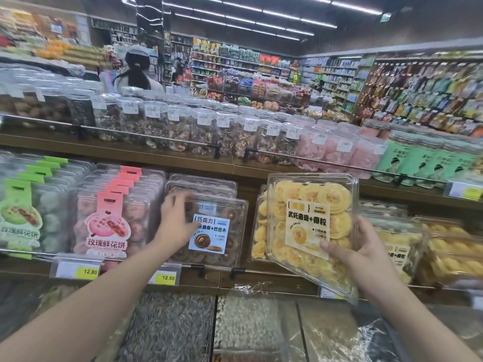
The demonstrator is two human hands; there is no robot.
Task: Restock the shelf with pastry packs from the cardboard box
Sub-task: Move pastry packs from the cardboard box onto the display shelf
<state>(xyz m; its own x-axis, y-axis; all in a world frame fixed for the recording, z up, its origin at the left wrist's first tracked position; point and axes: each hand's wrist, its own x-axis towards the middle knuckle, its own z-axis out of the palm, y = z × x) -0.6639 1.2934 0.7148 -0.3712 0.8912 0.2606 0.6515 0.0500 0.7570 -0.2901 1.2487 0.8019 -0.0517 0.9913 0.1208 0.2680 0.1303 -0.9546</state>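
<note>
My right hand (360,246) grips a clear pack of yellow butter pastries (311,231) by its right edge, held tilted in front of the middle shelf. More yellow packs (258,228) stand behind it on that shelf. My left hand (177,218) rests with fingers spread on the front of a chocolate pastry pack (222,231), which stands at the head of a row of the same packs. The cardboard box is out of view.
Pink (109,220) and green (21,215) flower-cake packs fill the shelf to the left. Clear jars (183,129) line the shelf above behind a metal rail. Bulk bins of seeds (170,327) lie below. A person (136,74) stands beyond the shelving.
</note>
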